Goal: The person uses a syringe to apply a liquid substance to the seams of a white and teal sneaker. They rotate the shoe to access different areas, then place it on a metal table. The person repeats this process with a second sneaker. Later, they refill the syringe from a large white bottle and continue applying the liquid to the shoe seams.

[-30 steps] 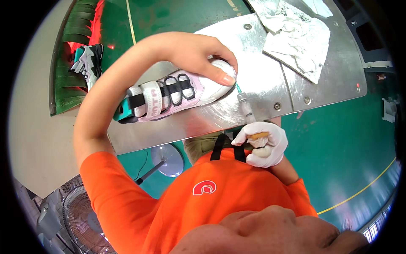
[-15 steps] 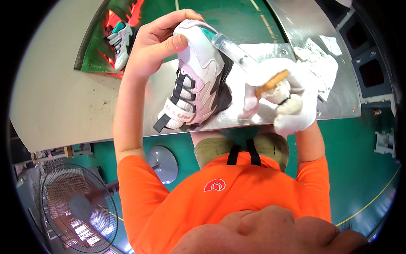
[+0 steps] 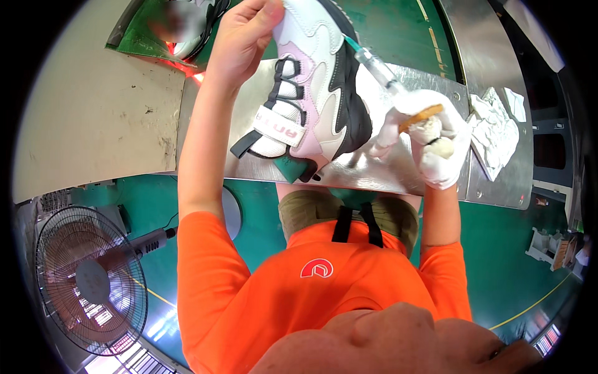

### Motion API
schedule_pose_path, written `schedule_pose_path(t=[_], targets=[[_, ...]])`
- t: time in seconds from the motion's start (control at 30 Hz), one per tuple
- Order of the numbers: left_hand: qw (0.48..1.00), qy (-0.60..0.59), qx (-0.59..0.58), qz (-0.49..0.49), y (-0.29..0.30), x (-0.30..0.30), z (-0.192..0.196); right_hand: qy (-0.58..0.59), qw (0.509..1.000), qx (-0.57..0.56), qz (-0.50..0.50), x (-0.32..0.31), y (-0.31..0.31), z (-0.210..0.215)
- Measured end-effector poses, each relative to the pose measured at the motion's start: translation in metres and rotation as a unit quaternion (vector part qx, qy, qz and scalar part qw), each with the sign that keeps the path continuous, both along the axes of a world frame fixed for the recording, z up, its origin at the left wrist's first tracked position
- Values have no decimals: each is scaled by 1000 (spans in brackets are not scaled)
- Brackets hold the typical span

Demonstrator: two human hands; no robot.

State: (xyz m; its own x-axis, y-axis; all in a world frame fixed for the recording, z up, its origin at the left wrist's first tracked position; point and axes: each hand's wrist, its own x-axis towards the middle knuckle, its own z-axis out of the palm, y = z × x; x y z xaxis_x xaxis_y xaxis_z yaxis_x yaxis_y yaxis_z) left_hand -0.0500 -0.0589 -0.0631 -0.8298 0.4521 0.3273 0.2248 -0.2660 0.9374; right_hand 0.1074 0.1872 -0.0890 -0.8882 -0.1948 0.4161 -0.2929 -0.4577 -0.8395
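My left hand (image 3: 246, 34), bare, grips a white, pink and grey sneaker (image 3: 314, 93) by its heel end. The shoe is held over the metal tabletop, toe toward me, its black sole turned to the right. My right hand (image 3: 445, 140), in a white glove, is closed around a clear syringe (image 3: 378, 70) with a green tip. That tip meets the shoe's side, where the upper joins the sole near the heel. Also tucked in the gloved hand is a tan, flat-edged piece (image 3: 422, 117) beside a whitish, fluffy wad (image 3: 427, 132); their exact kind cannot be made out.
A green belt (image 3: 398, 31) runs beyond the metal table (image 3: 398, 174). Another shoe (image 3: 187, 31), partly blurred, lies at the far left near red light. A crumpled white cloth (image 3: 495, 137) rests on the table's right. A standing fan (image 3: 93, 280) is at lower left.
The sneaker has turned and moved up and right, showing more of its side and sole. The syringe tip has gone from the heel collar to the seam above the sole.
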Motion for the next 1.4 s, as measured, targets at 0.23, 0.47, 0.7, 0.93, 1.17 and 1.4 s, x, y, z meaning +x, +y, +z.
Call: schedule_pose_path(t=[0.23,0.47,0.7,0.93,1.17,1.4], targets=[[991,54,-82,-90,54,30,35,91,993,-39,-67,33,58,11],[943,182,-188,-204,122,86,53,95,934,52,-340,73,62,64],[922,217,-222,-231,145,114,55,112,896,198,-381,88,57,73],[907,236,-250,-242,153,115,56,165,856,313,-377,98,59,62],[913,228,-245,-233,166,104,50,207,812,369,-402,112,78,50],[981,125,-147,13,94,13,52,4,860,233,-453,105,83,2]])
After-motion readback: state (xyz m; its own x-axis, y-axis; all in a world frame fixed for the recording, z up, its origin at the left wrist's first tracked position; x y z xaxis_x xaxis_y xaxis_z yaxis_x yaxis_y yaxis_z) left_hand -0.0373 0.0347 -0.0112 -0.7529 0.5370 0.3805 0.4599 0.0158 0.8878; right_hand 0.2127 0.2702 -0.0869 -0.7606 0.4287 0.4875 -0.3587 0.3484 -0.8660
